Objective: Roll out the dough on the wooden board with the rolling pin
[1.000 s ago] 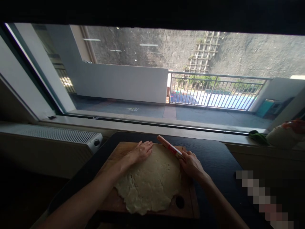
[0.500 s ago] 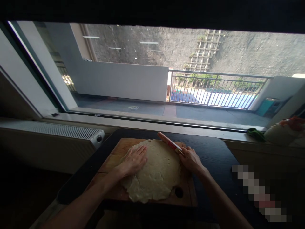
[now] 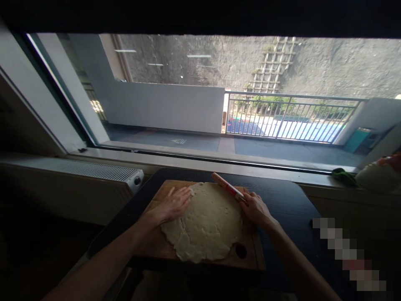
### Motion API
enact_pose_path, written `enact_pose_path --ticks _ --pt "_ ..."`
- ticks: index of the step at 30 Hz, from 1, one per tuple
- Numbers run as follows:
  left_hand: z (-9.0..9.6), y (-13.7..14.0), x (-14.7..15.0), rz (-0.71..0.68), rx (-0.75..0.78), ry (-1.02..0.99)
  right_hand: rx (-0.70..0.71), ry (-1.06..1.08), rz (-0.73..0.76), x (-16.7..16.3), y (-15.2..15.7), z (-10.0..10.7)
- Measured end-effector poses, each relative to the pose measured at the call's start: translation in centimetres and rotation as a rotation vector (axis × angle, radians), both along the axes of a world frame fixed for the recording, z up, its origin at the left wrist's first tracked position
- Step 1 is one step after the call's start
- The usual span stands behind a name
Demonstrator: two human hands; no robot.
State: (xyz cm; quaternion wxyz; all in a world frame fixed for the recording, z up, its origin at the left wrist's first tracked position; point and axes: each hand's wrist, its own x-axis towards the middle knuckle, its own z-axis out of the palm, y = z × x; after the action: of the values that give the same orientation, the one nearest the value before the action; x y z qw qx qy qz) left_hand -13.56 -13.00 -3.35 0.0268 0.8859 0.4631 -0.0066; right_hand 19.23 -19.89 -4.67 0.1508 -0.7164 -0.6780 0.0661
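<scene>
A wide, thin sheet of dough (image 3: 206, 225) with an uneven rim lies on a wooden cutting board (image 3: 156, 246). My left hand (image 3: 175, 202) rests on the dough's upper left edge, fingers stretched out. At its fingertips a small flap of dough sticks up. In my right hand (image 3: 254, 205) is one end of a slim rolling pin (image 3: 227, 184) with a red label. The pin slants up and left along the dough's upper right edge. My palm and thumb hide its near end.
The board lies on a dark table (image 3: 282, 200) by a window. A white radiator (image 3: 94, 179) stands at the left. On the sill (image 3: 310, 177) at the right are a green cloth (image 3: 343, 176) and a pale bag-like item (image 3: 377, 175). The board has a round hole (image 3: 241, 251).
My left hand has shifted outward to the dough's edge, uncovering more of its surface. My right hand still grips the pin. The whole view has shifted slightly.
</scene>
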Motion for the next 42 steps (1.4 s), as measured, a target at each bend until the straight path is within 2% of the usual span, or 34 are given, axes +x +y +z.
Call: enact_pose_path --ticks 7,15,22,24,28,29,31,33,35,39,42 --pt "-0.6 0.5 0.5 -0.023 0.021 -0.036 -0.011 -0.002 -0.002 0.0 0.1 0.2" --pt "0.0 -0.4 1.1 0.031 0.072 -0.056 0.005 -0.009 -0.001 -0.3 -0.3 0.4" --pt "-0.8 -0.4 1.8 0.092 0.062 -0.06 -0.006 -0.007 0.022 0.0 -0.3 0.8" --pt "-0.3 0.0 0.9 0.083 0.07 -0.121 0.019 0.018 0.086 -0.2 -0.5 1.3" --pt "1.7 1.7 -1.0 0.176 0.313 -0.264 0.097 0.024 0.33 -1.9 0.2 2.4" --pt "2.0 2.2 -1.0 0.172 0.331 -0.26 0.092 0.007 0.368 -2.4 0.6 2.6" --pt "2.0 3.1 -0.3 0.1 0.253 -0.213 0.06 -0.037 0.384 -3.3 1.6 2.8" --pt "1.4 3.3 0.7 0.024 0.132 -0.165 0.042 -0.075 0.35 -3.9 2.1 2.8" --pt "0.7 2.6 1.3 -0.007 0.093 -0.16 0.065 -0.092 0.32 -4.1 1.6 2.6" --pt "0.2 -0.2 1.0 -0.044 0.269 -0.263 0.118 -0.048 0.376 -4.6 -1.1 2.0" --pt "0.7 -0.1 1.5 -0.046 0.324 -0.277 0.111 -0.052 0.391 -5.1 -1.0 1.7"
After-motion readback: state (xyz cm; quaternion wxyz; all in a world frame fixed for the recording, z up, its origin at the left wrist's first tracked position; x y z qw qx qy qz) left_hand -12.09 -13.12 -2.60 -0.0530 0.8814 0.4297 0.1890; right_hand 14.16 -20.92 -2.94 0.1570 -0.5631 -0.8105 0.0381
